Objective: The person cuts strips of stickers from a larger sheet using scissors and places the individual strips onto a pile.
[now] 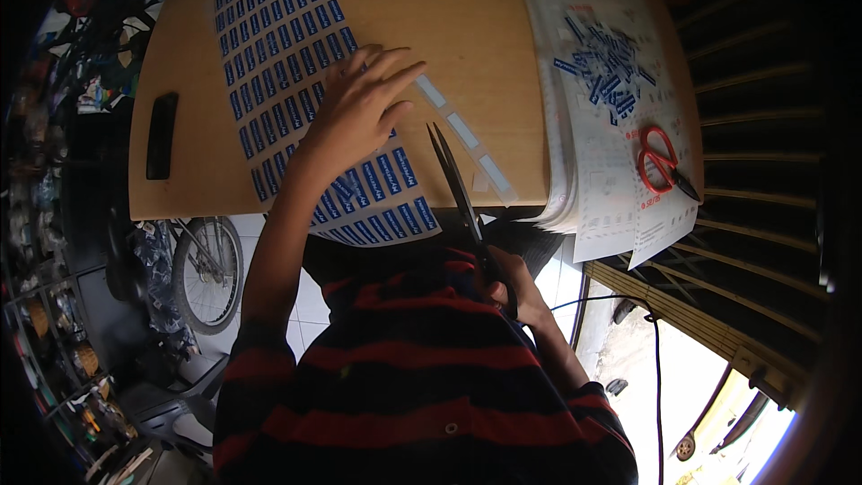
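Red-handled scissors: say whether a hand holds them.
No, the red-handled scissors lie on white sheets, apart from left hand and right hand.

The brown table (449, 0) carries a phone (162, 136) at 9 o'clock, label sheet (280, 72) from 11 to 6 (overhanging the near edge), strip (463, 130) at 5, papers (606, 166) at 3.

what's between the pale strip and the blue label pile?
Head view: bare tabletop next to the strip, then a margin of the white sheets that the pile lies on. Nothing else in that stretch.
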A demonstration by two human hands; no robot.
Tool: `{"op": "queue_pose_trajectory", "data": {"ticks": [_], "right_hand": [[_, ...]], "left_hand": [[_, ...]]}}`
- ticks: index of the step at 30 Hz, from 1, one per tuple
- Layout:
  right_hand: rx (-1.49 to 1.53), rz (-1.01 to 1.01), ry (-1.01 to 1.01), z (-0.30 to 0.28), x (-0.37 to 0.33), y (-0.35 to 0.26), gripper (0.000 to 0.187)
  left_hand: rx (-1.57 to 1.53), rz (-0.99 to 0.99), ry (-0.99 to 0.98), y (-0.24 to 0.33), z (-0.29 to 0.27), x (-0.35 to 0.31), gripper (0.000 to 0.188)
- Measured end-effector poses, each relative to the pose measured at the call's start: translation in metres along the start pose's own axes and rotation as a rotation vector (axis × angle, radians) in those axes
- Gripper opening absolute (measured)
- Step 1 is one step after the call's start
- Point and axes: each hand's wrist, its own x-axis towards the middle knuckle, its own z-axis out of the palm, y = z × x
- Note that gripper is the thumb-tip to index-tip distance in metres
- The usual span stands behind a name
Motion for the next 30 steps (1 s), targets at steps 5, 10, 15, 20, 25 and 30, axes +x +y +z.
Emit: {"op": "queue_pose_trajectory", "data": {"ticks": [5,10,15,20,25,30], "right_hand": [[0.034,0.015,0.014,0.001,-0.009,-0.005,0.078],[0.094,0.081,0.019,0.004,-0.016,-0.003,0.08],[-0.035,0.008,0.073,0.002,-0.012,-0.007,0.083],[-0.028,0.006,0.093,0.002,-0.011,-0.01,0.083],[0.002,0.041,0.042,0.002,-0.01,-0.004,0.087],[0.26,0.118,-0.059,0.004,-0.016,-0.01,0.082]], "left_hand": [[-0.189,0.135,-0.218,-0.002,0.016,0.027,0.025],[-0.066,0.367,-0.043,-0.014,0.031,0.021,0.018],[-0.431,0.022,-0.083,0.008,0.015,0.004,0.01],[-0.729,-0.1,-0.151,0.018,0.0,-0.013,0.013],[-0.805,-0.387,-0.312,0.031,-0.017,-0.02,0.019],[-0.577,-0.526,-0.33,0.022,-0.017,-0.016,0.026]]}}
